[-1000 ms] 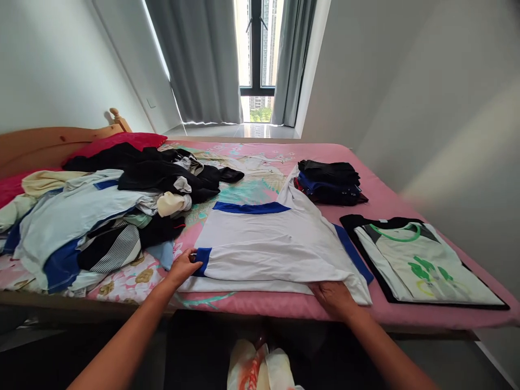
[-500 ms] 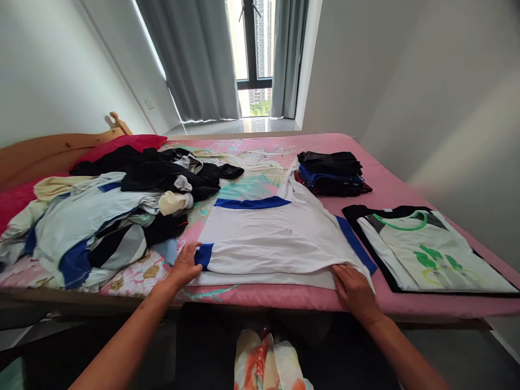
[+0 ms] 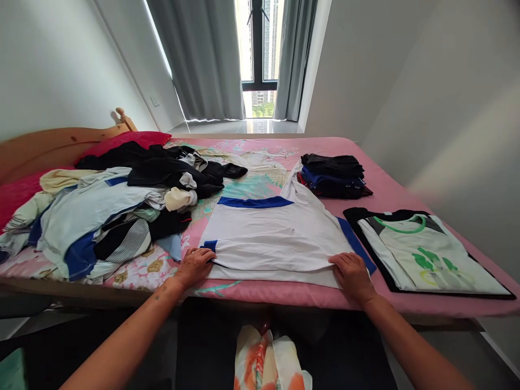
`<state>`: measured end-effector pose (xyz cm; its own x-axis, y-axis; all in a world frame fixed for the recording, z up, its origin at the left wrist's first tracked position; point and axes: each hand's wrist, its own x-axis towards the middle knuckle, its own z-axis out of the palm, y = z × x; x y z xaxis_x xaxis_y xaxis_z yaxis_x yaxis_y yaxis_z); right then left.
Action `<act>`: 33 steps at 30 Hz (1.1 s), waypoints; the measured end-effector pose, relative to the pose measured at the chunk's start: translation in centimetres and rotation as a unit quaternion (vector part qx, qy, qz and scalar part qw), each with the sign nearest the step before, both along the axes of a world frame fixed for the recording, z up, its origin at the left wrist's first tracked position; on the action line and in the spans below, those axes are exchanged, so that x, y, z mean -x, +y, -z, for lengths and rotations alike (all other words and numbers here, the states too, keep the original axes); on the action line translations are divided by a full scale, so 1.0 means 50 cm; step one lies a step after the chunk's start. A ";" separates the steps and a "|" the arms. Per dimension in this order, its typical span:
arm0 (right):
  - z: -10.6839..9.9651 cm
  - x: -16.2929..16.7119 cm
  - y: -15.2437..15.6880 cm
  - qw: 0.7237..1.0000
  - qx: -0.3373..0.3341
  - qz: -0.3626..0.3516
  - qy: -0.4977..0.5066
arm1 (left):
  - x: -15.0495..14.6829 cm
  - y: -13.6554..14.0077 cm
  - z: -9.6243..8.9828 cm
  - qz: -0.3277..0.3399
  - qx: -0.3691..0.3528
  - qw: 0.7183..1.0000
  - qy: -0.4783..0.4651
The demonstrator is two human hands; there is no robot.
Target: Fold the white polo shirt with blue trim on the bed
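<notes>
Clock centred on the shirt. Nine: jumbled garment heap point(image 3: 93, 203). Eight: left hand point(image 3: 197, 266), fingers close together over blue cuff point(image 3: 209, 245). Centre: white long-sleeved shirt point(image 3: 260, 223), flat on bed point(image 3: 268, 289). Between one and two: folded dark stack point(image 3: 333, 179). Four: right hand point(image 3: 352, 275), fingers together on shirt; pinching indeterminable, both hands. Three: folded green-collared T-shirt point(image 3: 426, 257).

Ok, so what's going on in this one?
Someone is handling a white, blue-trimmed garment spread on a bed. A sleeve lies across it along the near side: the left hand is at its blue cuff, the right hand on the fabric farther right. A loose heap of clothes lies to the left; a dark folded stack and a green-collared shirt, laid neatly, are to the right.
</notes>
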<state>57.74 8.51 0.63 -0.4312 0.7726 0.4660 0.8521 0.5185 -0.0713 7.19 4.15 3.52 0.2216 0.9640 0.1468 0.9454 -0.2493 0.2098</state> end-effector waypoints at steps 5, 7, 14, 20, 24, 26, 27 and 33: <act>-0.012 -0.017 0.008 1.000 -0.005 -0.011 0.010 | 0.018 0.013 -0.003 -0.025 0.059 0.996 -0.059; -0.012 -0.022 0.006 1.000 0.001 -0.015 0.010 | 0.023 0.017 -0.006 -0.024 0.079 0.994 -0.077; -0.008 -0.046 -0.001 1.000 -0.012 -0.015 0.016 | 0.036 0.004 -0.021 -0.006 0.023 0.997 -0.079; -0.017 -0.060 -0.014 1.000 -0.008 -0.025 0.008 | 0.046 -0.027 -0.020 0.024 -0.036 0.998 -0.049; -0.019 -0.066 -0.026 0.999 -0.027 -0.013 0.033 | 0.045 -0.037 -0.013 0.028 -0.074 0.997 -0.021; -0.011 -0.071 -0.033 1.000 -0.010 -0.025 0.015 | 0.046 -0.045 -0.008 0.044 -0.062 0.997 -0.004; -0.006 -0.073 -0.037 0.999 0.001 -0.032 0.004 | 0.046 -0.050 -0.005 0.053 -0.051 0.997 0.004; -0.013 -0.041 -0.048 0.999 0.003 0.000 0.053 | 0.017 -0.045 -0.014 0.058 -0.050 0.997 -0.010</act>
<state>59.76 6.09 1.26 -0.3791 0.7758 0.5043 0.8397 0.5175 -0.1648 6.36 1.89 4.23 0.3265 0.9125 0.2466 0.9051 -0.3770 0.1965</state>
